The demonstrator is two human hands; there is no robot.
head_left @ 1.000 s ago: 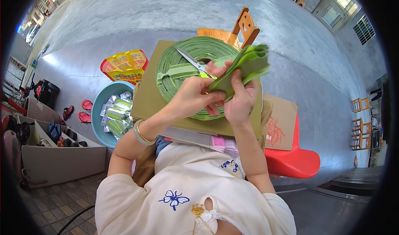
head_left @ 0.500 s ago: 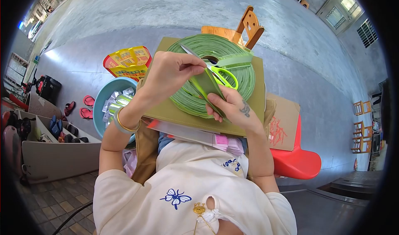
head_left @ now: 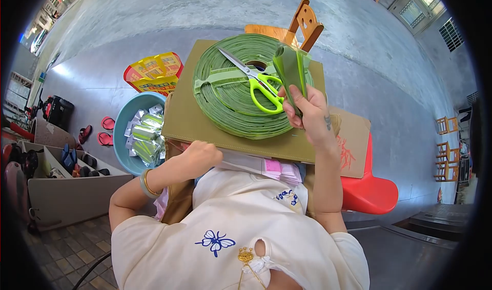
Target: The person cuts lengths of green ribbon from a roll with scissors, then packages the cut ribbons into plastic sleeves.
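Note:
My right hand is closed around the lower end of a bundle of folded green film strips, which fans open upward over the roll's right side. My left hand is curled at the near edge of the olive board, by the stack of clear and pink plastic packets on my lap. Its fingertips are hidden, so what they grip does not show. Scissors with lime-green handles lie on the large coiled roll of green strip, blades pointing up and left. The roll rests flat on the olive board.
A blue basin of filled packets stands left, with a yellow-red bag beyond it. A wooden chair is behind the board. Cardboard leans on a red chair at right. Shoes sit in a rack.
My left hand has left the green strips and dropped to the packets at the board's near edge. My right hand has lifted the strips rightward, uncovering the scissors.

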